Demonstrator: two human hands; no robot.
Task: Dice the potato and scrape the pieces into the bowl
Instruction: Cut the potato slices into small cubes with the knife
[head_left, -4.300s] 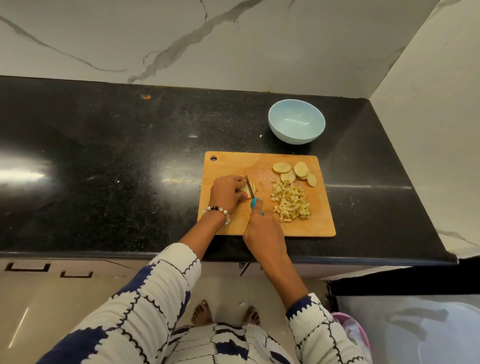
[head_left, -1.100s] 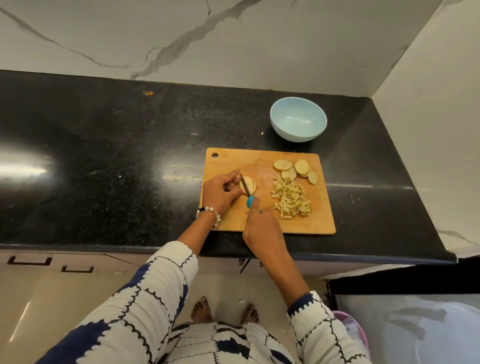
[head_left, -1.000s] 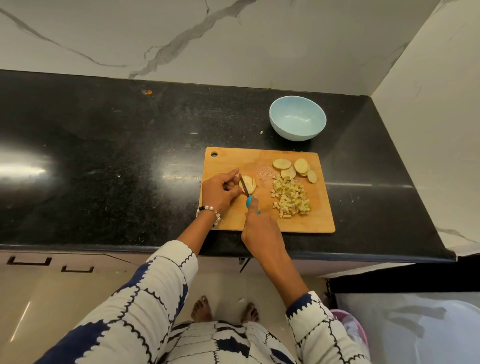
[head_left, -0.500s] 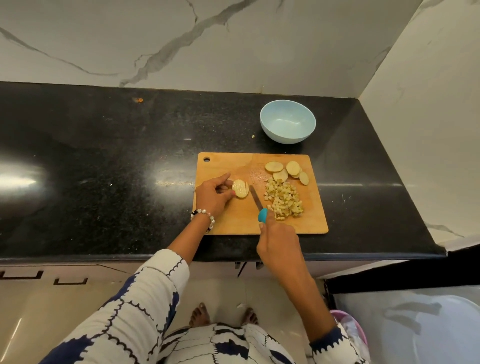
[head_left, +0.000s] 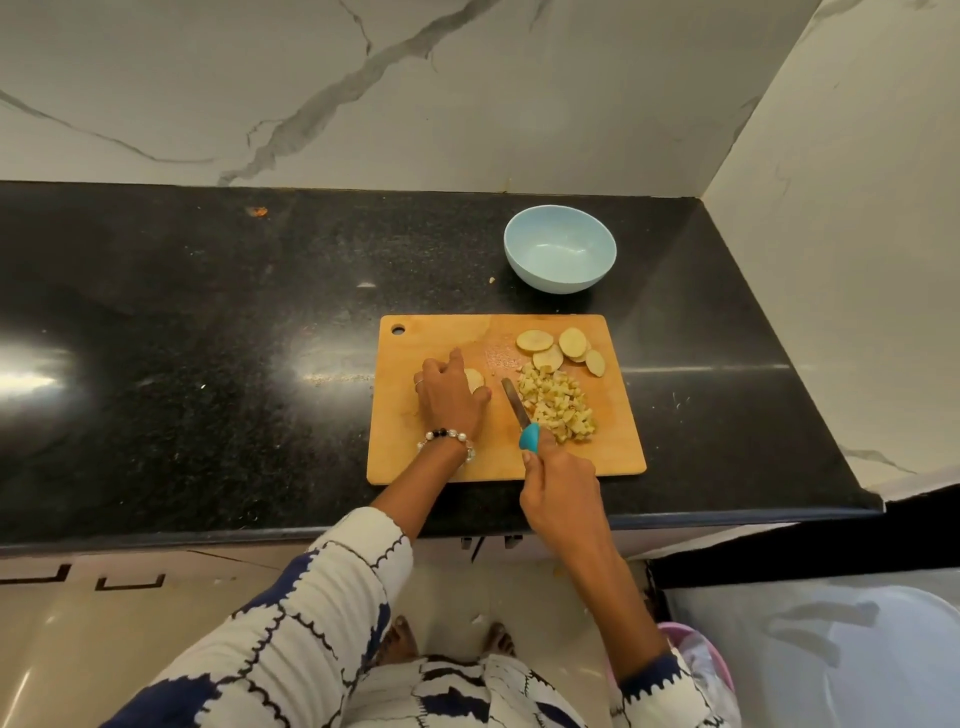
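Note:
A wooden cutting board (head_left: 415, 457) lies on the black counter. My left hand (head_left: 449, 397) covers a potato slice (head_left: 474, 379) near the board's middle, fingers curled over it. My right hand (head_left: 558, 488) grips a knife (head_left: 516, 405) with a teal handle; its blade points away from me, lying between the slice and a pile of diced potato (head_left: 556, 402). Several round potato slices (head_left: 561, 348) sit at the board's far right. A light blue bowl (head_left: 560, 248) stands behind the board with nothing in it.
The black counter (head_left: 208, 338) stretches far to the left. Marble walls close the back and the right corner. A small crumb (head_left: 491, 280) lies left of the bowl and an orange speck (head_left: 257, 211) near the back wall. A pink bin (head_left: 701, 665) stands on the floor at right.
The knife lifted off the slice and swung right, toward the diced pile. My left hand laid the slice flat and has moved over it, hiding most of it.

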